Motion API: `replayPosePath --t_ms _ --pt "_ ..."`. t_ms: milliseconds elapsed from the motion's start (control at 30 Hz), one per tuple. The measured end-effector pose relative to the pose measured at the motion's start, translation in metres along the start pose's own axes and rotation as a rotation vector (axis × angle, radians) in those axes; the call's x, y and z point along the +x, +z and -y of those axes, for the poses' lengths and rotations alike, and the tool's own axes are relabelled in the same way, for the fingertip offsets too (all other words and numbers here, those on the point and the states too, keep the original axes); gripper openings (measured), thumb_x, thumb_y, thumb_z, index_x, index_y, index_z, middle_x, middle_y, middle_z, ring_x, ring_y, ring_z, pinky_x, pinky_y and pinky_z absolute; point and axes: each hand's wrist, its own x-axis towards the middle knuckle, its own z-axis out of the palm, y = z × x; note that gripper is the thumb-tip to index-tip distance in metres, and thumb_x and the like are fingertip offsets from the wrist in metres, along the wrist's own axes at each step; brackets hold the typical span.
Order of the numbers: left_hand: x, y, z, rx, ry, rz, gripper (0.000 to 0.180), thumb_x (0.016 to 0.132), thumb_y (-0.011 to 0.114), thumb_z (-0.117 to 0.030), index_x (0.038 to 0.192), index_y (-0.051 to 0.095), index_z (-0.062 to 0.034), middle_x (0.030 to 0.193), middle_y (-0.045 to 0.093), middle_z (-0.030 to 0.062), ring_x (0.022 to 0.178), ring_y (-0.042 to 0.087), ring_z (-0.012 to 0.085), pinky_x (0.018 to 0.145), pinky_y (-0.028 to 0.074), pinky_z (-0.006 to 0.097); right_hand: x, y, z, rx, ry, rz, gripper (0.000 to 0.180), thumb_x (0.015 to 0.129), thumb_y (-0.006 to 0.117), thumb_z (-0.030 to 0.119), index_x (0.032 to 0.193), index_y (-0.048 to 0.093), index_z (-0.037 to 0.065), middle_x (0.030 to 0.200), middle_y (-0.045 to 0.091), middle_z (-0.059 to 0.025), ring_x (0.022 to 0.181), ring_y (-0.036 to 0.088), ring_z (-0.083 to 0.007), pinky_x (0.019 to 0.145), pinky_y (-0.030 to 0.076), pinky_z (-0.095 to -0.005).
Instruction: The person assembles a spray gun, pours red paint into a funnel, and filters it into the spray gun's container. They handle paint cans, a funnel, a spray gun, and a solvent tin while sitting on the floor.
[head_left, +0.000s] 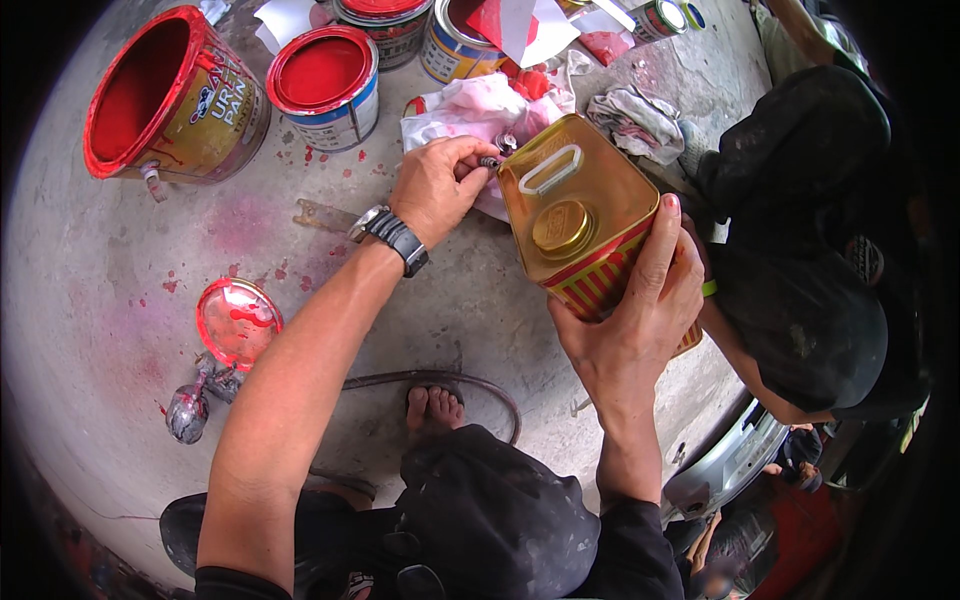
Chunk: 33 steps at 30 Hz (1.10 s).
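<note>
My right hand grips a gold rectangular tin can from its side, fingers along the edge. The can is tilted. On its top are a round gold screw cap and a pale loop handle. My left hand, with a black watch on the wrist, has thumb and fingertips pinched by the can's upper left corner. They close on a small dark metal piece, too small to name surely. A pink-stained white cloth lies just beyond the fingers.
A large red-coated paint bucket and an open red paint can stand far left. A paint-smeared lid and a grey paint-spattered object lie at left. A hose curves near my foot. Another person's dark-clad leg is close at right.
</note>
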Motion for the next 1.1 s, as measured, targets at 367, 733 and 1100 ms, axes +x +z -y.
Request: replayPosePath --t_ms 367,733,1100 --pt "0.000 0.001 0.001 0.005 0.033 -0.021 0.025 0.087 0.067 -0.004 0.111 0.073 -0.0063 0.088 0.070 0.0035 0.079 0.066 0.0097 0.075 0.055 0.027 0.000 -0.001 0.000 0.012 0.015 0.010 0.116 0.062 0.092 0.029 0.155 0.028 0.003 0.131 0.047 -0.0222 0.118 0.048 -0.0371 0.097 0.036 -0.0495" --pt "-0.001 -0.002 -0.024 -0.029 0.029 0.002 0.023 0.091 0.070 -0.010 0.113 0.071 -0.0041 0.094 0.073 0.0027 0.083 0.067 0.0084 0.074 0.054 0.025 -0.030 0.005 -0.014 0.298 0.329 -0.211 0.120 0.064 0.090 0.019 0.156 0.015 0.000 0.144 0.038 -0.0221 0.135 0.038 -0.0352 0.114 0.030 -0.0449" --pt "0.010 -0.009 -0.035 -1.017 -0.756 0.232 0.023 0.096 0.066 -0.015 0.119 0.065 -0.0083 0.099 0.072 0.0041 0.085 0.068 0.0099 0.072 0.056 0.027 -0.071 0.020 -0.017 0.522 0.567 -0.395 0.117 0.064 0.087 0.012 0.156 0.015 0.002 0.150 0.032 -0.0191 0.142 0.032 -0.0311 0.120 0.022 -0.0444"
